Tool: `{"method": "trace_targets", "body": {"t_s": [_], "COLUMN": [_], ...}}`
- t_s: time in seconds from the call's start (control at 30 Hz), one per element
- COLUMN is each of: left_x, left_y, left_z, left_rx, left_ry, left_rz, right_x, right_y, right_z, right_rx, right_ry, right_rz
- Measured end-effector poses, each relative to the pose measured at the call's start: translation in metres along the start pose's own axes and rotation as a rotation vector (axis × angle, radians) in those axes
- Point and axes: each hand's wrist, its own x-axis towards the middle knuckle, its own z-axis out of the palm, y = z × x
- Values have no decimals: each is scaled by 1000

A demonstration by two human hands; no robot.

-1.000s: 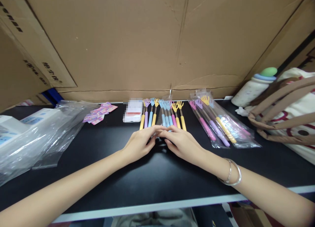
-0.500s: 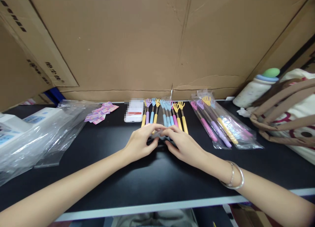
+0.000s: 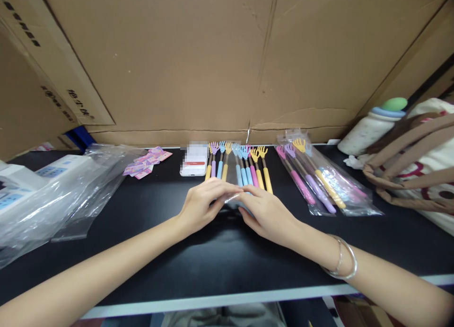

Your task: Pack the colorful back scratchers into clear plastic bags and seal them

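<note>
A row of several small back scratchers (image 3: 241,168) with pastel yellow, blue, purple and pink handles lies on the black table (image 3: 227,265), their hand-shaped heads toward the cardboard. My left hand (image 3: 204,206) and my right hand (image 3: 264,213) meet at the near ends of the handles. Their fingertips pinch a clear plastic bag (image 3: 234,200) that seems to cover the middle scratchers. A silver bangle (image 3: 340,260) circles my right wrist.
Bagged scratchers (image 3: 319,182) lie to the right, beside a tote bag (image 3: 414,175) and a white bottle (image 3: 372,126). A white card box (image 3: 194,160), pink labels (image 3: 145,163) and loose plastic bags (image 3: 60,194) over a white box sit left. Cardboard (image 3: 213,57) walls the back.
Both hands have slid a little toward me along the handles, fingertips still together on the clear bag. The view has shifted slightly.
</note>
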Motion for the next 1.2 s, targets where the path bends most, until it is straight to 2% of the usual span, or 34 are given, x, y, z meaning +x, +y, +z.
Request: {"method": "trace_targets", "body": {"t_s": [0.23,0.47,1.2], "left_x": [0,0,0], "left_y": [-2,0,2], "left_z": [1,1,2], "left_rx": [51,116,218], "left_ry": [8,5,-12], "left_rz": [33,53,123], "right_x": [1,0,-3], "right_y": [-5,-7,-8], "right_z": [-1,1,3], "right_rx": [-140,-212,-160], "right_ry": [25,-10,-76], "right_rz": [-50,-45,-60]}}
